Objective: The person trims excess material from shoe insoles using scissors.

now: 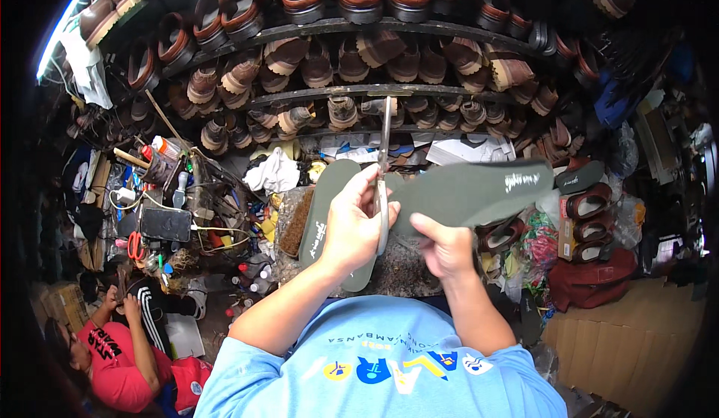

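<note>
My left hand (353, 227) is closed around a pair of scissors (385, 141), whose long metal blades point away from me. A handle loop shows along its fingers. My right hand (448, 252) pinches the near edge of a dark green insole (472, 197), thumb on top. This insole is held out to the right, slightly blurred, its narrower end close to the scissors; whether they touch I cannot tell. Under my left hand and wrist another green insole (317, 227) lies lengthwise on the worktop (408, 272), partly hidden. A brush (296, 227) with brown bristles lies beside it.
Shelves (329, 92) of brown shoes rise at the far side. Cluttered tools and red-handled scissors (135, 246) are at the left. A person in a red shirt (120, 354) works at the lower left. Shoes (592, 227), another insole (580, 177) and cardboard (622, 343) are at the right.
</note>
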Demonstrator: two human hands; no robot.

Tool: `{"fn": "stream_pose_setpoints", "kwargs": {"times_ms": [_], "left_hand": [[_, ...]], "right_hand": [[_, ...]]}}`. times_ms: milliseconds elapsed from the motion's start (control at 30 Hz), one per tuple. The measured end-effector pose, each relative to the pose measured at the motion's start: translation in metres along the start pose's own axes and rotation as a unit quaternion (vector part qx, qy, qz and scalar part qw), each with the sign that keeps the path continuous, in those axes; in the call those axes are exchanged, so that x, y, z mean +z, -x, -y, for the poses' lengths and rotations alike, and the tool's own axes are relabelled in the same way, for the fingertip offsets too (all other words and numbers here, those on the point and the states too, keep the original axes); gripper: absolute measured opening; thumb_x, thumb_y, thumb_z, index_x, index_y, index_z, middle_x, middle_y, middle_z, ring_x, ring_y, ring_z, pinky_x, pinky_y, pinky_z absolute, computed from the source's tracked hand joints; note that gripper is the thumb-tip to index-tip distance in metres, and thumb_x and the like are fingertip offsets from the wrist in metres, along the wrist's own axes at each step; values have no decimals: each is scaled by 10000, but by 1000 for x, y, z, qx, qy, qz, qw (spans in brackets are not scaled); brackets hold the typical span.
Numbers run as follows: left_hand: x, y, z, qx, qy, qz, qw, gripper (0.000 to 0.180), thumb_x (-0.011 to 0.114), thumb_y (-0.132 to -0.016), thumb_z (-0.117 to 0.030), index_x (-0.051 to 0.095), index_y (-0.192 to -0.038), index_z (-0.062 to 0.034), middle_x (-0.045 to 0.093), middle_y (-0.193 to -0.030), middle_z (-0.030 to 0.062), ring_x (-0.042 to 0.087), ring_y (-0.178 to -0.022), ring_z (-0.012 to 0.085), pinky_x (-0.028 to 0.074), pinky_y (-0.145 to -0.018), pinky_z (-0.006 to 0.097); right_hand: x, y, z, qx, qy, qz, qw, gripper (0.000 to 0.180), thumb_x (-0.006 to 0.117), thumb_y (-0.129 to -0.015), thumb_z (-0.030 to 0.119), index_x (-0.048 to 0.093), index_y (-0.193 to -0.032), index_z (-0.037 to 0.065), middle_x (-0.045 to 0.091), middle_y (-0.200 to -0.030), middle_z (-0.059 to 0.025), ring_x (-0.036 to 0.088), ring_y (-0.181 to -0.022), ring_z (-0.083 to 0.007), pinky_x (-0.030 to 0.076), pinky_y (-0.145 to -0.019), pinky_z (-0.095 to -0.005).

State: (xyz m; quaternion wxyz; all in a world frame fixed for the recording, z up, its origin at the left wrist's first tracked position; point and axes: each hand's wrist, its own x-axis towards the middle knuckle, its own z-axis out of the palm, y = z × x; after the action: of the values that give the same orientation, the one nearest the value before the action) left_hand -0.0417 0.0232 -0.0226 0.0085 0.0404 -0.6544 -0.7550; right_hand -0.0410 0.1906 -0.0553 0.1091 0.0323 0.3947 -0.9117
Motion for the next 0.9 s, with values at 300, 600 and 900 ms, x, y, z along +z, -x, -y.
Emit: {"fn": "stream_pose_setpoints", "kwargs": {"times_ms": [300, 600, 900], "left_hand": [[-52, 51, 24, -29, -239, 106, 965, 776, 618, -711, 27, 445, -1464, -42, 651, -1219, 116, 662, -1012, 161, 527, -879, 282], [-22, 45, 7, 58, -228, 155, 960, 706, 629, -662, -20, 522, -1358, 28, 634, -1263, 174, 647, -1090, 217, 506, -961, 345], [-12, 32, -21, -48, -116, 190, 974, 794, 588, -696, 28, 453, -1472, -67, 626, -1278, 87, 631, -1073, 186, 507, -841, 285]], "right_hand": [[30, -17, 19, -86, -95, -88, 988, 281, 673, -878, -30, 608, -1148, 14, 656, -1097, -100, 663, -996, -230, 564, -903, -399], [36, -16, 18, -113, -113, -114, 981, 263, 665, -884, -36, 610, -1135, 19, 668, -1049, -97, 686, -936, -221, 604, -827, -374], [28, -6, 22, -144, -78, -61, 985, 277, 661, -880, -49, 600, -1144, 13, 661, -1065, -102, 668, -959, -212, 565, -874, -355]]}}
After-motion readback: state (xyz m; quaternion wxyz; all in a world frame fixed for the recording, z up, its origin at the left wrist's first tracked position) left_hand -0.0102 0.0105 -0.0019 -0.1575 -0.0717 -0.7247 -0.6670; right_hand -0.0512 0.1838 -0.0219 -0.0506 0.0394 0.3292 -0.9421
